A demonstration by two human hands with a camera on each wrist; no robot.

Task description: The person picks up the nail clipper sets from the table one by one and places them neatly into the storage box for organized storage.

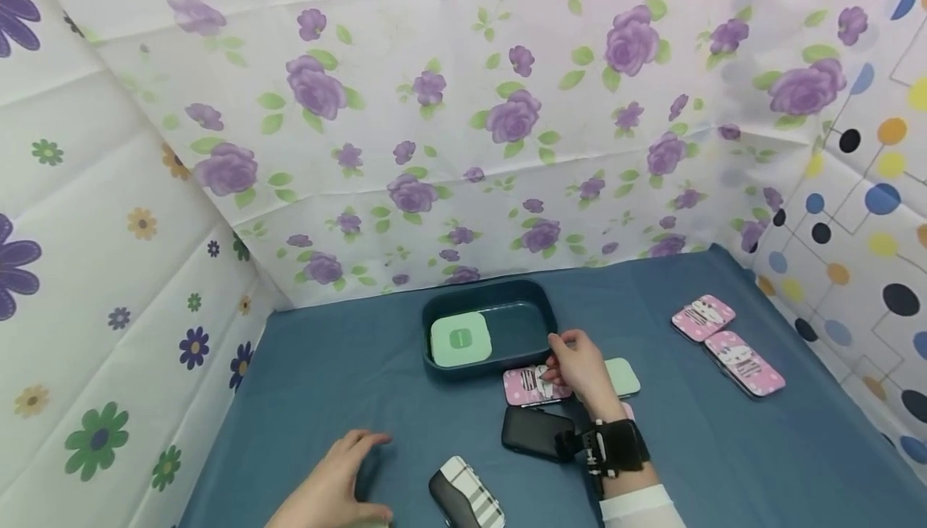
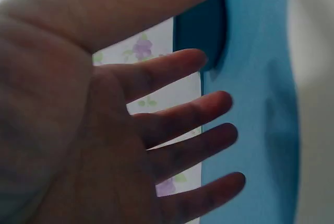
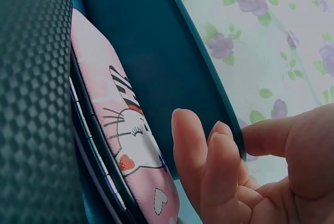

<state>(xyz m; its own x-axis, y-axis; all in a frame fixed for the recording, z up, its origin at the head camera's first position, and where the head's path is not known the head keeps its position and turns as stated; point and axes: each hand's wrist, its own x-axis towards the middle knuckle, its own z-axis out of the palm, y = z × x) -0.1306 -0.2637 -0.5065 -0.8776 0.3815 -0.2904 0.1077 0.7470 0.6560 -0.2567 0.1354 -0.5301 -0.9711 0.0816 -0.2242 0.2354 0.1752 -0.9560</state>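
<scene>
A dark teal bin (image 1: 521, 367) stands near the back of the table, a mint green case (image 1: 461, 340) in its left half. My right hand (image 1: 582, 367) pinches the bin's rim at its front right corner, thumb and fingertips on either side of the wall in the right wrist view. Just below that hand lies a pink cat-print case (image 1: 525, 387), seen close up in the right wrist view. My left hand (image 1: 333, 484) hovers at the front left, fingers spread and holding nothing; its palm (image 2: 104, 145) fills much of the left wrist view.
A black case (image 1: 532, 431) and a black case with a striped panel (image 1: 471, 496) lie in front of the bin. Another mint case (image 1: 624, 377) is right of my right hand. Two pink cases (image 1: 744, 363) lie at the right. Flowered cloth (image 1: 434, 125) hangs behind.
</scene>
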